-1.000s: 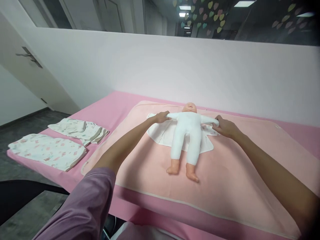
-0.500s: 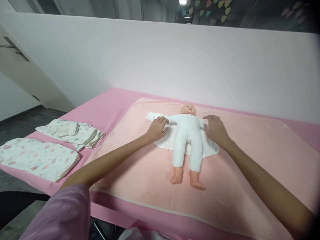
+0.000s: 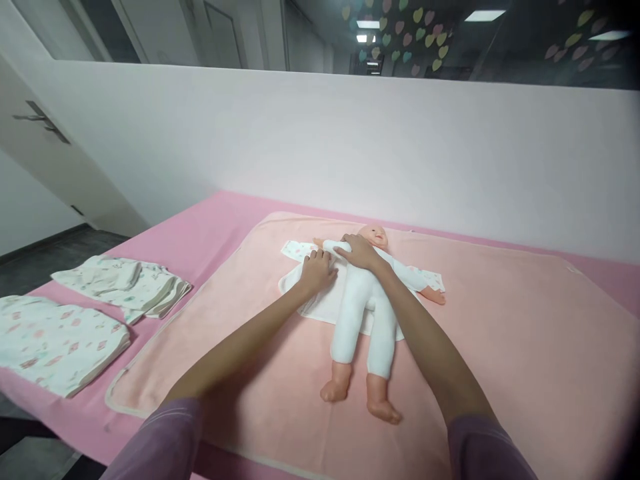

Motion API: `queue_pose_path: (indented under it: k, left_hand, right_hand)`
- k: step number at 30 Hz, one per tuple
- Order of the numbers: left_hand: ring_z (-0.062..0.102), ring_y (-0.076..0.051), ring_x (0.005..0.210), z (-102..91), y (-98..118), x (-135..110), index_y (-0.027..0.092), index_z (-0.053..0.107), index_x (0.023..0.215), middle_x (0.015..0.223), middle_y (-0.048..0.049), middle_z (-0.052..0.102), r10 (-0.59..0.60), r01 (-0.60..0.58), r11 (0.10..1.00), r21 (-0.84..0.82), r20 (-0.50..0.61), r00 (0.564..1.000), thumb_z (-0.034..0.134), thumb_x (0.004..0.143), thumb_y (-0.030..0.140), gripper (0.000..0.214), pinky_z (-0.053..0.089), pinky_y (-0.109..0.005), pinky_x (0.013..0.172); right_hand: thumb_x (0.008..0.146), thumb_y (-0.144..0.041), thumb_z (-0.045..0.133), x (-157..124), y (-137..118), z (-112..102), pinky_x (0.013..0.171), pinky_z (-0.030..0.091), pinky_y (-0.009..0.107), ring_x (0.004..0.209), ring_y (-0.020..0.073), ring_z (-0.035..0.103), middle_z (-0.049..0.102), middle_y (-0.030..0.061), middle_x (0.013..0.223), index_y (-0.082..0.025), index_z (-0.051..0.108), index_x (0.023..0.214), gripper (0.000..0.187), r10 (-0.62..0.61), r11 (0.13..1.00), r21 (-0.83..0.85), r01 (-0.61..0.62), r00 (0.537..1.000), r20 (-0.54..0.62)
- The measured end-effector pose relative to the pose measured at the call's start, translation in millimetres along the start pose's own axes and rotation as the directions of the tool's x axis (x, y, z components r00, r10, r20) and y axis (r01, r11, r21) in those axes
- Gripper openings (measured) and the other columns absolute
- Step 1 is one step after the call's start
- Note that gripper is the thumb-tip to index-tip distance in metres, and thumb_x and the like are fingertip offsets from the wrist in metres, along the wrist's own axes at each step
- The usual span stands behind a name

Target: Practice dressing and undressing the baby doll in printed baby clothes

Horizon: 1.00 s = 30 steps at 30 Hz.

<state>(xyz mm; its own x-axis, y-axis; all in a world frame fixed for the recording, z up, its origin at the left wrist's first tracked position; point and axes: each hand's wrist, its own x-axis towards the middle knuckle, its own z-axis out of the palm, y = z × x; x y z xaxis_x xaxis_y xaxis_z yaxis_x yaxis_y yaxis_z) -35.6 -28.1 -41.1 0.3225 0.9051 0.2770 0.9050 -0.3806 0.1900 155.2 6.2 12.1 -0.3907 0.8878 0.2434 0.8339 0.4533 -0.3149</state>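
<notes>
A baby doll [image 3: 367,300] in a white suit lies on its back on a peach blanket [image 3: 500,347]. A patterned white garment [image 3: 310,300] is spread open under it. My left hand [image 3: 317,272] rests palm down on the garment's left panel beside the doll's torso, fingers close together. My right hand [image 3: 357,252] reaches across the doll's chest and lies on its left-side shoulder and arm, fingers curled over it. The doll's other arm sticks out to the right, with a garment sleeve beneath it.
Two folded patterned baby garments [image 3: 123,283] [image 3: 55,340] lie on the pink table [image 3: 210,227] at the left. A white wall runs behind the table. A door [image 3: 45,153] stands at the far left.
My right hand has crossed from the doll's right side over its chest to its left shoulder. My left hand shifted slightly on the garment's left panel. The view moved closer and lower.
</notes>
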Motion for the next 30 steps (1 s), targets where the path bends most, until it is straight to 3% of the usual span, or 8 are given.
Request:
queue_pose_path:
  k: [6, 11, 15, 21, 24, 26, 28, 30]
  left_hand:
    - [0.055, -0.035, 0.119, 7.0, -11, 31, 0.020, 0.056, 0.101, 0.119, -0.0153, 0.065, -0.097, 0.109, 0.986, -0.130, 0.093, 0.991, 0.052, 0.100, 0.039, 0.019, 0.040, -0.050, 0.101]
    - [0.063, -0.029, 0.102, 9.5, -30, 41, 0.022, 0.049, 0.088, 0.104, -0.0110, 0.069, -0.170, 0.193, 0.951, -0.239, 0.114, 0.979, 0.040, 0.104, 0.036, 0.024, 0.043, -0.043, 0.093]
    - [0.063, -0.023, 0.092, 6.6, -35, 48, 0.023, 0.048, 0.091, 0.102, -0.0069, 0.070, -0.225, 0.250, 0.902, -0.353, 0.111, 0.968, 0.033, 0.107, 0.037, 0.026, 0.045, -0.036, 0.082]
    - [0.055, -0.026, 0.112, -7.3, -21, 46, 0.023, 0.048, 0.090, 0.101, -0.0047, 0.068, -0.183, 0.160, 0.882, -0.444, -0.010, 0.983, 0.046, 0.103, 0.037, 0.020, 0.035, -0.043, 0.104]
    - [0.054, -0.026, 0.109, -13.6, -21, 43, 0.022, 0.046, 0.087, 0.099, -0.0041, 0.067, -0.169, 0.149, 0.858, -0.491, 0.005, 0.986, 0.047, 0.101, 0.035, 0.019, 0.033, -0.044, 0.105]
    - [0.054, -0.026, 0.109, -15.9, -24, 42, 0.022, 0.045, 0.086, 0.097, -0.0042, 0.066, -0.163, 0.154, 0.853, -0.499, 0.026, 0.986, 0.047, 0.100, 0.034, 0.019, 0.034, -0.044, 0.103]
    - [0.054, -0.026, 0.110, -17.2, -26, 44, 0.022, 0.044, 0.085, 0.096, -0.0042, 0.066, -0.153, 0.152, 0.853, -0.500, 0.040, 0.987, 0.047, 0.100, 0.035, 0.020, 0.034, -0.043, 0.103]
    - [0.054, -0.027, 0.113, -17.9, -26, 48, 0.022, 0.045, 0.084, 0.096, -0.0044, 0.067, -0.150, 0.158, 0.847, -0.508, 0.058, 0.987, 0.045, 0.100, 0.035, 0.021, 0.034, -0.043, 0.104]
  right_hand:
    - [0.095, -0.037, 0.050, -16, 8, -9, 0.087, 0.044, 0.036, 0.094, 0.0257, 0.057, 0.069, 0.0067, 0.095, -0.023, 0.058, 0.091, 0.016, 0.022, 0.999, 0.047, -0.015, 0.989, -0.145]
    - [0.089, -0.036, 0.056, -18, 8, -9, 0.078, 0.042, 0.035, 0.082, 0.0231, 0.054, 0.064, 0.0036, 0.079, -0.024, 0.054, 0.074, 0.019, 0.009, 0.998, 0.058, -0.001, 0.990, -0.139]
    - [0.085, -0.038, 0.063, -12, 1, -1, 0.076, 0.041, 0.034, 0.084, 0.0234, 0.056, 0.066, 0.0034, 0.080, -0.023, 0.064, 0.076, 0.017, 0.015, 0.999, 0.053, -0.010, 0.995, -0.100]
    - [0.092, -0.038, 0.063, -6, -23, 7, 0.099, 0.042, 0.044, 0.107, 0.0316, 0.060, 0.072, 0.0138, 0.110, -0.020, 0.079, 0.103, 0.026, 0.087, 0.993, -0.056, -0.101, 0.972, -0.219]
    - [0.093, -0.018, 0.052, -40, 3, -11, 0.102, 0.042, 0.045, 0.120, 0.0332, 0.058, 0.069, 0.0148, 0.126, -0.020, 0.076, 0.118, 0.035, 0.093, 0.978, -0.149, -0.145, 0.946, -0.312]
    - [0.086, -0.012, 0.052, -74, 35, -23, 0.099, 0.044, 0.046, 0.117, 0.0343, 0.060, 0.069, 0.0137, 0.130, -0.022, 0.072, 0.128, 0.048, 0.202, 0.939, -0.214, -0.271, 0.934, -0.293]
    - [0.080, -0.018, 0.060, -103, 68, -28, 0.099, 0.044, 0.047, 0.119, 0.0372, 0.060, 0.069, 0.0140, 0.132, -0.022, 0.069, 0.134, 0.055, 0.340, 0.888, -0.244, -0.390, 0.913, -0.225]
    - [0.077, -0.023, 0.066, -119, 89, -28, 0.099, 0.044, 0.045, 0.116, 0.0371, 0.062, 0.071, 0.0149, 0.128, -0.019, 0.067, 0.137, 0.060, 0.370, 0.892, -0.233, -0.387, 0.922, -0.112]
